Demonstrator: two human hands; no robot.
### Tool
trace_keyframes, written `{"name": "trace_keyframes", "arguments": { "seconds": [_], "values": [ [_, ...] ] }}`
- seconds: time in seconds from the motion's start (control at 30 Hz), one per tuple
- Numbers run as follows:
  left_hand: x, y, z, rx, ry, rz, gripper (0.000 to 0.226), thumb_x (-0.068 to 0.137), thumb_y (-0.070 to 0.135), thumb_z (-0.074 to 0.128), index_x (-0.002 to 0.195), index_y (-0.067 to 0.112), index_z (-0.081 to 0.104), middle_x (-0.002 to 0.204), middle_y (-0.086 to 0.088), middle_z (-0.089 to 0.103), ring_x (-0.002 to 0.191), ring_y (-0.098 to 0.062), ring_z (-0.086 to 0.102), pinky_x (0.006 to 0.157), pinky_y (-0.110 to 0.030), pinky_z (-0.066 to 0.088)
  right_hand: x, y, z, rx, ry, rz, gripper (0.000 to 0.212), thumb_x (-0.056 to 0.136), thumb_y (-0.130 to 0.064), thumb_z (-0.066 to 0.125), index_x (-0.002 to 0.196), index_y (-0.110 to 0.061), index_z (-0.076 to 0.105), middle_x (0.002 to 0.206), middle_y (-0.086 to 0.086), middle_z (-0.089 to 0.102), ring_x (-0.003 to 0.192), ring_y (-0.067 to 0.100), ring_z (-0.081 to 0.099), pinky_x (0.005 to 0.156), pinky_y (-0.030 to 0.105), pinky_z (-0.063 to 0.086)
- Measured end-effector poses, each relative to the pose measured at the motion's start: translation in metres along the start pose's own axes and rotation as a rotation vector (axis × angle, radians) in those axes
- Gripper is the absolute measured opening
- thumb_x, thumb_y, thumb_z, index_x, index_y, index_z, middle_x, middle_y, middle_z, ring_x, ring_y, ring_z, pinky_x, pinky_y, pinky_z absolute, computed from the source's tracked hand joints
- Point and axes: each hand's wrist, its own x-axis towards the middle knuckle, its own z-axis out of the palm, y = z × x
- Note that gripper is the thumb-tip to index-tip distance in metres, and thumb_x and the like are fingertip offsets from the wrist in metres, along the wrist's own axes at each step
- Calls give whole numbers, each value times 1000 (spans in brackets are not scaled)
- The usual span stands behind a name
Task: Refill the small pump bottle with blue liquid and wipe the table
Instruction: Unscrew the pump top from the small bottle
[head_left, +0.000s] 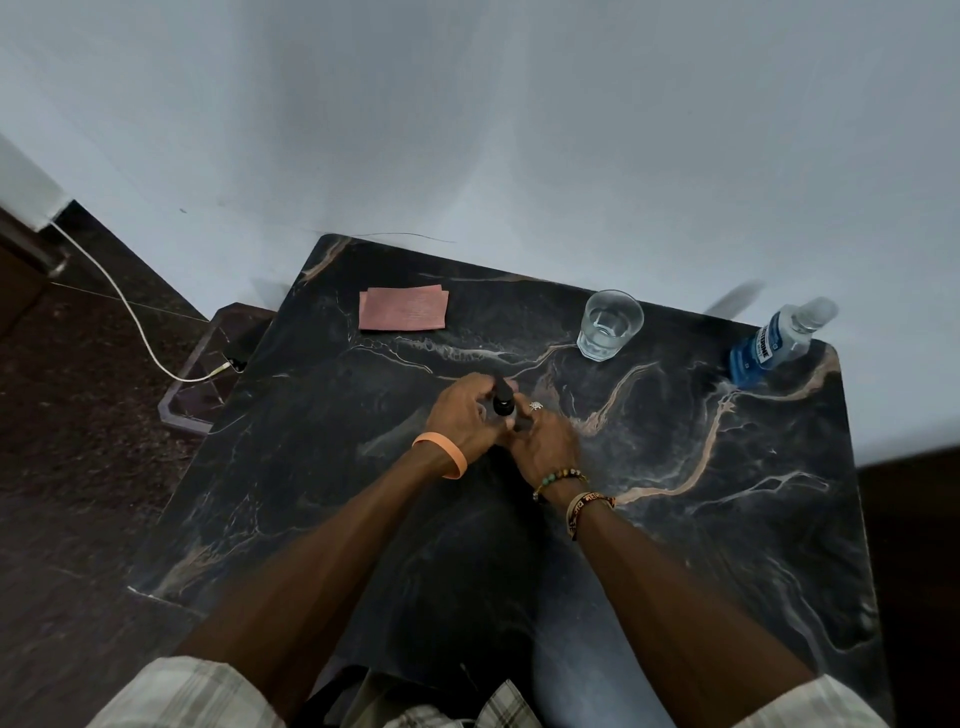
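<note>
Along the far edge of the desk (701, 545) sit a pink cloth (402, 309), a glass of water (610, 325) and a blue mouthwash bottle (774, 343), with loads of open room nearer. Mid-desk, left hand (460, 415) and right hand (545, 441) both curl round the small pump bottle (503, 402). Only its black top shows, the body's hidden.
</note>
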Motion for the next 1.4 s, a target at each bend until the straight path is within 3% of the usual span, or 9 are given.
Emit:
{"name": "trace_keyframes", "arguments": {
  "seconds": [0.1, 0.27, 0.4, 0.7, 0.9, 1.0, 1.13, 1.27, 1.4],
  "values": [
    [3, 2, 0, 62, 15, -30, 35, 71, 24, 83, 101, 22, 65, 104, 4, 67, 99, -13, 62, 89, -35, 53, 0, 1, 0, 22, 9, -13, 32, 84, -32, 65, 115, -23, 64, 89, 2, 69, 81, 18, 62, 67, 24, 42],
    [2, -1, 3, -2, 9, -47, 61, 68, 29, 85, 121, 24, 57, 118, 4, 59, 109, -10, 57, 91, -22, 47, 1, 0, -1, -52, -9, 11, 35, 84, -26, 61, 119, -23, 62, 92, 4, 68, 86, 23, 63, 69, 25, 42],
    [0, -3, 2, 2, 36, -41, 41, 73, 20, 81, 110, 27, 65, 102, 13, 61, 103, -11, 61, 79, -10, 42, 0, -1, -1, 20, -34, 25, 32, 86, -38, 64, 116, -27, 63, 86, -8, 62, 80, 12, 59, 65, 22, 40],
    [3, -5, 4, -49, 60, -57, 43, 67, 16, 85, 104, 27, 66, 105, 7, 66, 100, -11, 62, 87, -32, 54, -1, -2, -2, 25, 10, -2, 24, 82, -34, 66, 106, -31, 64, 66, -22, 48, 68, 3, 51, 54, 8, 29],
    [3, -4, 5, -67, 40, -59, 65, 63, 26, 89, 120, 24, 57, 121, 5, 58, 109, -8, 55, 92, -24, 48, 1, -1, -1, -33, -18, -33, 28, 83, -25, 62, 111, -29, 62, 75, -11, 57, 71, 11, 54, 56, 16, 34],
    [4, -4, 4, -59, 27, -34, 46, 68, 15, 84, 111, 22, 66, 112, 5, 65, 104, -10, 61, 94, -34, 53, 1, 0, 1, -32, -19, 7, 25, 84, -29, 63, 109, -29, 63, 72, -14, 52, 67, 8, 51, 53, 12, 30],
    [8, 0, 4, 49, 58, -52, 44, 63, 33, 87, 99, 25, 62, 99, 6, 62, 92, -10, 59, 77, -20, 47, 2, 1, 1, -50, 25, -21, 27, 83, -23, 61, 111, -22, 64, 71, -7, 56, 65, 10, 48, 56, 19, 33],
    [4, -4, 6, -37, 11, -7, 61, 64, 22, 86, 119, 22, 60, 117, 3, 59, 109, -12, 58, 94, -34, 51, 1, 1, 1, -43, 11, -52, 26, 85, -25, 58, 110, -28, 63, 79, -8, 62, 67, 7, 49, 58, 17, 34],
    [5, -6, 6, 12, 47, 4, 44, 66, 20, 85, 106, 21, 67, 107, 3, 66, 101, -13, 61, 91, -39, 53, 2, 5, 2, -43, -28, 21, 22, 85, -37, 60, 106, -30, 62, 75, -10, 57, 67, 10, 54, 54, 18, 35]
  ]
}}
